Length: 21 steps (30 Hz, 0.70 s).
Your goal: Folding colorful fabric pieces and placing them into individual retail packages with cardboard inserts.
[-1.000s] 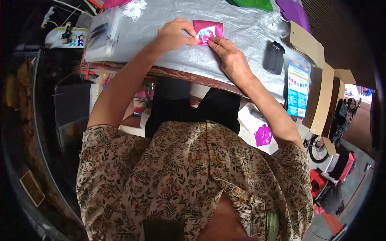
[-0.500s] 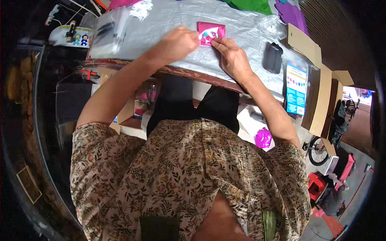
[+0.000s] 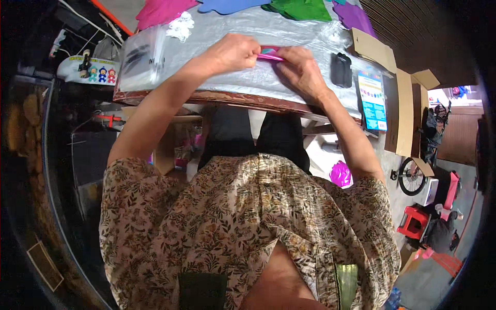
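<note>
A table [image 3: 206, 96] with a worn reddish-brown front edge stands before me, covered by a wrinkled silver sheet [image 3: 243, 82]. Limp flat pieces line its far side — a pink piece [image 3: 163, 11], a blue piece [image 3: 227, 4], a green piece [image 3: 300, 10], a purple piece [image 3: 354, 19]. Clear plastic bags [image 3: 155, 44] lie left, near white strands [image 3: 180, 27]; crumpled clear plastic [image 3: 335, 35] and a black case [image 3: 341, 70] lie right.
</note>
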Motion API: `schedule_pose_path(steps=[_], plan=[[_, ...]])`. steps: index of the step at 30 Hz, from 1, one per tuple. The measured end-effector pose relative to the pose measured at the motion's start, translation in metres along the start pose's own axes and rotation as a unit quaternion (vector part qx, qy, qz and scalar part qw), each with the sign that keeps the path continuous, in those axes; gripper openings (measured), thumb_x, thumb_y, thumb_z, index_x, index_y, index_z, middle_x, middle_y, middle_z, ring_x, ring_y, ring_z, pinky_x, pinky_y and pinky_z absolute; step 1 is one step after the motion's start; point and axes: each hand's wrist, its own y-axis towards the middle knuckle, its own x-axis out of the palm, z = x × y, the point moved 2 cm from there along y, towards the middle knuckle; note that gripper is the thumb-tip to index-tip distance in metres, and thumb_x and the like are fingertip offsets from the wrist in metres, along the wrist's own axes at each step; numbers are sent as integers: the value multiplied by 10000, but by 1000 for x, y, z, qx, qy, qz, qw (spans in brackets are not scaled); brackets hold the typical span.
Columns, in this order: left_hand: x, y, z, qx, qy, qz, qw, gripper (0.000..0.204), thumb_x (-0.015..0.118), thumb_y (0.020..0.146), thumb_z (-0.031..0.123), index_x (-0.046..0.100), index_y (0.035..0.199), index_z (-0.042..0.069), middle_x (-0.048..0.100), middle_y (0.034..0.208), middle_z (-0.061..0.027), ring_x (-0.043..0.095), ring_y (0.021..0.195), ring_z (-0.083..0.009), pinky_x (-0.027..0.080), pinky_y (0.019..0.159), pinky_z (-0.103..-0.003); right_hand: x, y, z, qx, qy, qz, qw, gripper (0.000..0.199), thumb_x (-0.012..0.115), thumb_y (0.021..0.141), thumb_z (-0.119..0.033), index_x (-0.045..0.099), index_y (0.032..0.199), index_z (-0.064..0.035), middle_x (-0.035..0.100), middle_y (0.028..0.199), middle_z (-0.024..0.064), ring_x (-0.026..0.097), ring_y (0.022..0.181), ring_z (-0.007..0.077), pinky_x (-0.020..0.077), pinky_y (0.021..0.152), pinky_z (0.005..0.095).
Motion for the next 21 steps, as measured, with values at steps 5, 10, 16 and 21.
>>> schedule_pose_path(steps=[5, 10, 16, 21], plan=[[-52, -20, -4, -88, -318, 32, 944, 211, 569, 939, 143, 702, 1018, -1, 717, 977, -88, 673, 801, -240, 550, 780, -332, -21, 26, -39, 107, 180, 52, 976, 186, 747, 862, -155, 734, 980, -11, 697, 834, 48, 611, 801, 144, 475, 708, 277], [-43, -32, 5, -170, -681, 198, 684, 366, 527, 1026, 308, 663, 1139, -13, 702, 1051, -74, 636, 901, -163, 503, 867, -284, -20, 46, -75, 281, 344, 88, 891, 173, 732, 901, -181, 733, 935, -12, 677, 771, -10, 555, 689, 56, 447, 669, 230], [-16, -24, 28, -187, -761, 289, 550, 454, 481, 1044, 375, 629, 1191, -29, 680, 1066, -92, 615, 949, -126, 483, 889, -274, 10, 62, -77, 325, 393, 120, 852, 187, 689, 942, -211, 708, 899, -30, 672, 799, -14, 533, 688, 40, 420, 644, 211], [-1, -27, 13, -248, -670, 336, 614, 453, 452, 1058, 355, 627, 1174, -46, 683, 1070, -98, 636, 974, -149, 492, 909, -291, 34, 68, -73, 338, 420, 180, 823, 265, 615, 995, -269, 685, 868, -48, 634, 785, -48, 494, 676, 23, 390, 621, 201]])
